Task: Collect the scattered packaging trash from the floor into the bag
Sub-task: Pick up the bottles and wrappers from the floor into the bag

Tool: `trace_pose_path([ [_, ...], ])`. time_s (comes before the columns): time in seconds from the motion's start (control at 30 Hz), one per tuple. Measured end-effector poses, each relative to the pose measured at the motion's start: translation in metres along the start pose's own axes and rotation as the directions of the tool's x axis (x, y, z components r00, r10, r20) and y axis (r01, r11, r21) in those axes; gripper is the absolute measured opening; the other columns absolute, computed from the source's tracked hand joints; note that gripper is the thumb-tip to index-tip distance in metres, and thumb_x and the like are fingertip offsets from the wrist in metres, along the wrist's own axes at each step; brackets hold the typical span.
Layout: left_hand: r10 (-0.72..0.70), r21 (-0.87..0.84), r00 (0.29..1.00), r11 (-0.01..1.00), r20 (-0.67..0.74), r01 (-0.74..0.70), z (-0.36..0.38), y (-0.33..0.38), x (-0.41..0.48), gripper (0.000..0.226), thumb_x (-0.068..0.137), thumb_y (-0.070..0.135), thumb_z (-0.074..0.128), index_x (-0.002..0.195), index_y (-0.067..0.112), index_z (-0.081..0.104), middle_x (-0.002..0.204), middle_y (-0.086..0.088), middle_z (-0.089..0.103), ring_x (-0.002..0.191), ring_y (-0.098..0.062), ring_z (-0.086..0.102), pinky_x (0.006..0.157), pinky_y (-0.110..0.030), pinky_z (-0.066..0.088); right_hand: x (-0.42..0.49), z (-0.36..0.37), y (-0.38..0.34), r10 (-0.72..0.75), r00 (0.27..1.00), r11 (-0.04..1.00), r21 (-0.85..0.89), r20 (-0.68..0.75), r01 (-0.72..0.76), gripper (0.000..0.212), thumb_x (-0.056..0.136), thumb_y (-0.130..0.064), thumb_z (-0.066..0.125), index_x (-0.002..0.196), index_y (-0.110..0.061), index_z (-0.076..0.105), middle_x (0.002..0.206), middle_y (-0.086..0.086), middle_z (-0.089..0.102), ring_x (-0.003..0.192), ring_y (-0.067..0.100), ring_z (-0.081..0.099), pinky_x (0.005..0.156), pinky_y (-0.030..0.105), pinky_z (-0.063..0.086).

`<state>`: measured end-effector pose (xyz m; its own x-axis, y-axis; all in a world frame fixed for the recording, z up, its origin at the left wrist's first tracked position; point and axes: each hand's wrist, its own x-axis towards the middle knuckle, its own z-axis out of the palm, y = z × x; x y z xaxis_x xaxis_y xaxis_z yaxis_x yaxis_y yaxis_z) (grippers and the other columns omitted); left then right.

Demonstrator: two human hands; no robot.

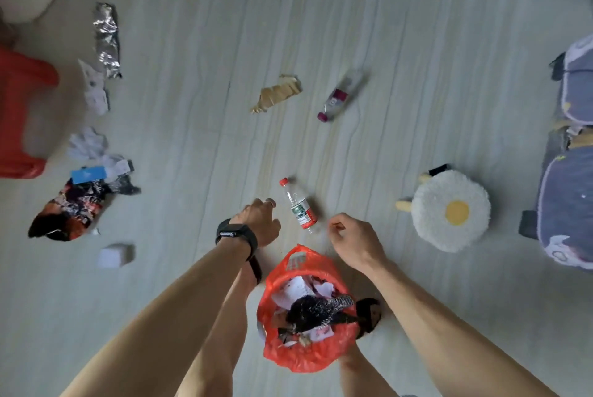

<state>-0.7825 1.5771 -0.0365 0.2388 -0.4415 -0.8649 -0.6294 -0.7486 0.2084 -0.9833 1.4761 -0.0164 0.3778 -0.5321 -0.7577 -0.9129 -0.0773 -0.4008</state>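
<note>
The red plastic bag point(298, 355) stands open on the floor point(199, 43) between the person's legs. It looks roughly half filled: crumpled white paper, a dark glittery wrapper and small scraps lie inside.

Just beyond its mouth lies a clear water bottle with a red cap point(298, 207), between the two hands. The left hand point(260, 220), with a black watch on the wrist, hovers just beside the bottle; its fingers curl down out of sight, so I cannot tell whether they are apart or closed. The right hand point(349, 236) hangs on the other side with fingers curled in toward the palm, and nothing shows in them.

Much remains, by my judgement. Farther out lie a purple-capped bottle point(337, 98) and a torn brown paper scrap point(277, 95). To the left are a silver foil wrapper point(107, 40), white paper point(94, 91), a crumpled tissue point(86, 146), a blue packet point(88, 173), a black-and-orange wrapper point(70, 210) and a small white box point(115, 255).

A red stool point(22, 114) and a fried-egg cushion point(449, 210) flank the litter.
</note>
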Motion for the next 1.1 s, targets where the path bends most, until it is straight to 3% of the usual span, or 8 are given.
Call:
trace_pose_path([
  [0.3,-0.129,-0.209,0.991,0.97,-0.033,0.12,-0.051,-0.039,0.02,0.053,0.093,0.039,0.05,0.143,0.025,0.039,0.14,-0.005,0.046,0.122,-0.027,0.053,0.095,-0.041,0.049,0.098,-0.069,-0.086,-0.015,0.997,0.984,-0.178,-0.079,0.001,0.042,0.092,-0.036,0.058,0.131,-0.021,0.052,0.128,0.004,0.062,0.112,0.025,0.061,0.097,0.037,0.047],
  [0.6,-0.413,-0.446,0.907,0.8,0.078,0.402,0.001,-0.009,0.132,0.078,0.085,0.059,0.058,0.148,0.023,0.03,0.14,-0.007,0.048,0.121,-0.028,0.055,0.095,-0.04,0.049,0.282,-0.103,-0.055,-0.07,0.997,0.836,-0.543,0.043,0.083,0.065,0.094,-0.032,0.056,0.149,-0.015,0.027,0.158,0.011,0.023,0.137,0.037,0.033,0.106,0.043,0.037],
  [0.77,-0.47,-0.55,0.859,0.671,0.202,0.496,0.054,0.027,0.209,0.086,0.083,0.058,0.066,0.147,0.015,0.028,0.134,-0.012,0.051,0.119,-0.033,0.055,0.086,-0.039,0.047,0.379,-0.102,-0.032,-0.1,0.99,0.703,-0.698,0.095,0.138,0.075,0.091,-0.03,0.059,0.153,-0.019,0.017,0.164,0.009,0.002,0.144,0.035,0.017,0.109,0.044,0.034],
  [0.83,-0.469,-0.587,0.85,0.627,0.241,0.513,0.072,0.036,0.227,0.089,0.081,0.057,0.067,0.148,0.017,0.024,0.132,-0.012,0.052,0.115,-0.034,0.057,0.089,-0.041,0.05,0.408,-0.098,-0.026,-0.131,0.986,0.645,-0.747,0.102,0.163,0.085,0.088,-0.026,0.063,0.155,-0.021,0.012,0.164,0.009,-0.004,0.147,0.034,0.011,0.112,0.046,0.031],
  [1.0,-0.527,-0.57,0.799,0.575,0.291,0.587,0.108,0.03,0.277,0.095,0.08,0.06,0.067,0.148,0.019,0.016,0.122,-0.014,0.06,0.107,-0.035,0.062,0.086,-0.043,0.053,0.467,-0.077,-0.001,-0.258,0.957,0.378,-0.898,0.133,0.227,0.105,0.078,-0.012,0.067,0.156,-0.024,-0.003,0.163,0.008,-0.018,0.151,0.029,-0.011,0.12,0.052,0.013],
  [1.1,-0.541,-0.529,0.793,0.603,0.278,0.597,0.129,0.025,0.301,0.085,0.084,0.056,0.065,0.144,0.014,0.023,0.125,-0.013,0.059,0.11,-0.035,0.06,0.088,-0.043,0.052,0.488,-0.064,0.017,-0.305,0.94,0.221,-0.949,0.153,0.226,0.091,0.089,-0.009,0.054,0.157,-0.023,-0.006,0.164,0.012,-0.012,0.152,0.029,-0.005,0.119,0.053,0.014],
])
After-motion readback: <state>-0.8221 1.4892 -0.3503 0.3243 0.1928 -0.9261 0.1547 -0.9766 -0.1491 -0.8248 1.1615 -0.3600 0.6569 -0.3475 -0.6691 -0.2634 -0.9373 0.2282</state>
